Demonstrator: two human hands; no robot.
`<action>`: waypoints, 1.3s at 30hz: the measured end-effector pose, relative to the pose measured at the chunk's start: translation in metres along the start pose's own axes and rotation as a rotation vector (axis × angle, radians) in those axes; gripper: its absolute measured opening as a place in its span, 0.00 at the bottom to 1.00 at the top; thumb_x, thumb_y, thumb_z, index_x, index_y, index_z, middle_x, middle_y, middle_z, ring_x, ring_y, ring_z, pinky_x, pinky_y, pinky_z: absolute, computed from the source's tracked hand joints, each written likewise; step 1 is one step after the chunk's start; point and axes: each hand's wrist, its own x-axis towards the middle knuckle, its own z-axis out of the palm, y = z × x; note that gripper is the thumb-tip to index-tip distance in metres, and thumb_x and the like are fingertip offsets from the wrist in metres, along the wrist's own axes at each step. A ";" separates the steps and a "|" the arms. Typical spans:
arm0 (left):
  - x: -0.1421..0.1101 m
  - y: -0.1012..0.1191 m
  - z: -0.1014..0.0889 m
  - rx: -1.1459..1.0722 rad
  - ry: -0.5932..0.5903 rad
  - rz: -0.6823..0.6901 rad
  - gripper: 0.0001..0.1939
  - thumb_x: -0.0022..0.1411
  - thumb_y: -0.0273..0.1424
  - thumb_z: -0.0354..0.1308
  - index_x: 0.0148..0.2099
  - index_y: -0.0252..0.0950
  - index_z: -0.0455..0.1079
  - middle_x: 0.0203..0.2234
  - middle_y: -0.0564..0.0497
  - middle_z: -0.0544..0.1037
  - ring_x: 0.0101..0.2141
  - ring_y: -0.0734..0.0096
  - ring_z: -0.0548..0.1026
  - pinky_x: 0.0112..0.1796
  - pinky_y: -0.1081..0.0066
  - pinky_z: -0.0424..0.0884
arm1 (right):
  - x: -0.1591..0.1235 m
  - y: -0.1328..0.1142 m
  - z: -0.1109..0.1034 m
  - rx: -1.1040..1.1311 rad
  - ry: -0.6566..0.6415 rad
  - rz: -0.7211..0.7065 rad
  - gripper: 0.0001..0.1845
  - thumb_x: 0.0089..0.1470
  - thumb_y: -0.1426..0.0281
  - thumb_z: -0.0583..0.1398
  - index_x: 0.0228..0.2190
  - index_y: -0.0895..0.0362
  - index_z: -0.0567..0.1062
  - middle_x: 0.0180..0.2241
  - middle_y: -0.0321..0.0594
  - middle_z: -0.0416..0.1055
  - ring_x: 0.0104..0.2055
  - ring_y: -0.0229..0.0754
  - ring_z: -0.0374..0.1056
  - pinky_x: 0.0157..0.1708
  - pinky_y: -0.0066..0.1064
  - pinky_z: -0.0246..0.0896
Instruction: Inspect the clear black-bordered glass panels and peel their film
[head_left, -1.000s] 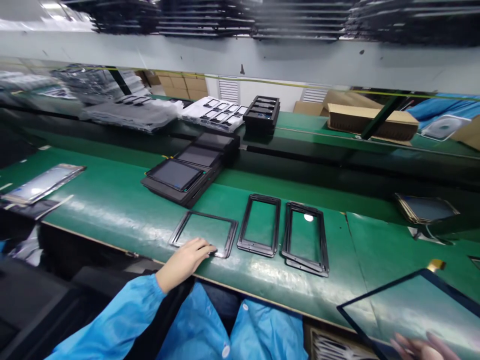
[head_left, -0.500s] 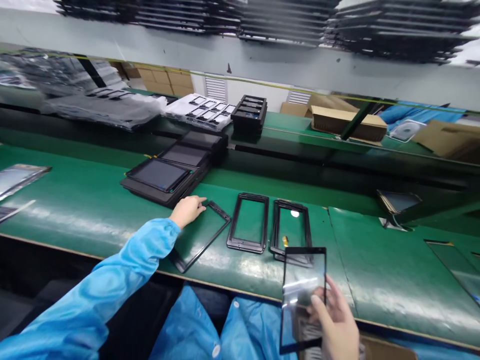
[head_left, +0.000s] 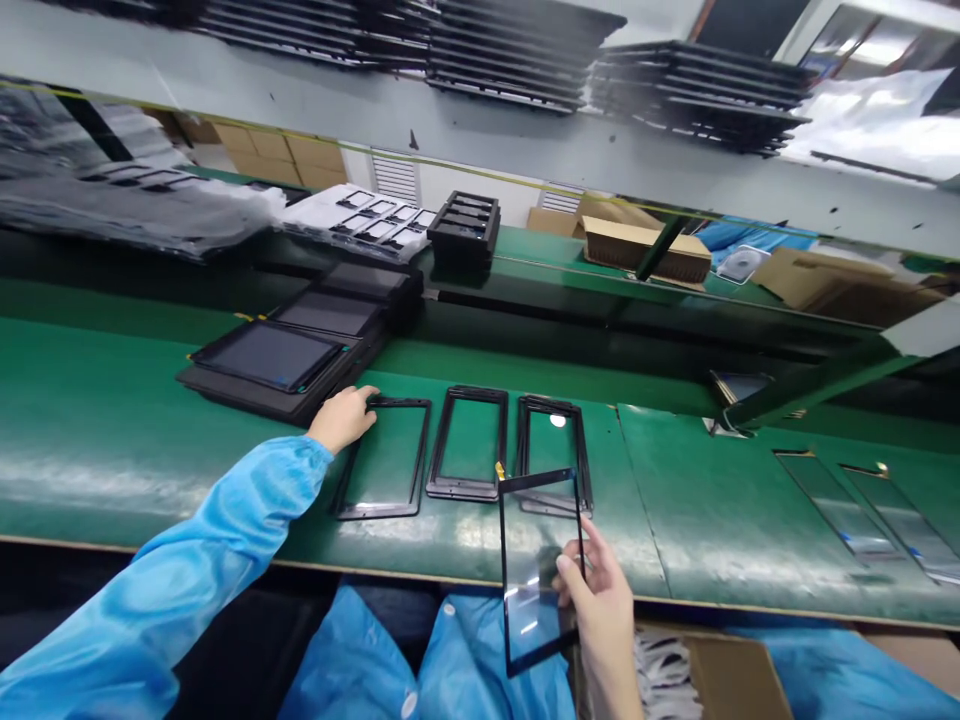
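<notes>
My left hand [head_left: 344,418] closes its fingers on the upper left corner of a thin black rectangular frame [head_left: 421,455], which lies flat on the green bench. My right hand [head_left: 600,590] grips a clear glass touch panel [head_left: 529,570] with a black border by its right edge. The panel is tilted up over the bench's front edge, and a small yellow flex tab [head_left: 500,470] shows at its upper left corner. Right of the first frame lie more black frames [head_left: 437,440] and a further small stack of frames [head_left: 583,455], partly behind the glass panel.
Dark screens rest on black foam trays [head_left: 247,393] at the left. Two more glass panels [head_left: 836,505] lie at the right near a green post [head_left: 832,390]. A rear shelf carries a black tray stack [head_left: 465,225] and cardboard boxes [head_left: 645,245]. An overhead shelf [head_left: 487,130] spans the view.
The frame under my left hand has turned from slanted to nearly straight beside the others. My right hand has brought the glass panel a little left and up. The view has shifted right.
</notes>
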 end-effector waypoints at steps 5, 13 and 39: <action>0.004 0.000 -0.020 -0.154 0.033 -0.063 0.16 0.69 0.38 0.66 0.53 0.34 0.79 0.36 0.47 0.83 0.42 0.56 0.83 0.52 0.51 0.77 | -0.001 -0.001 -0.003 0.017 -0.007 0.016 0.38 0.50 0.56 0.77 0.59 0.52 0.75 0.34 0.33 0.74 0.24 0.36 0.70 0.20 0.24 0.62; -0.032 0.015 -0.080 -0.715 -0.019 0.000 0.32 0.57 0.47 0.65 0.60 0.37 0.79 0.36 0.46 0.83 0.36 0.57 0.84 0.32 0.63 0.84 | 0.003 -0.020 0.009 0.018 -0.112 0.046 0.39 0.51 0.57 0.77 0.62 0.51 0.75 0.34 0.34 0.74 0.24 0.35 0.68 0.18 0.22 0.59; -0.148 0.153 -0.088 -1.038 0.224 0.594 0.24 0.65 0.19 0.66 0.55 0.53 0.85 0.36 0.52 0.83 0.34 0.71 0.82 0.32 0.79 0.80 | 0.008 -0.075 0.028 0.034 -0.358 0.075 0.36 0.51 0.59 0.77 0.60 0.47 0.80 0.39 0.36 0.72 0.23 0.31 0.62 0.16 0.21 0.63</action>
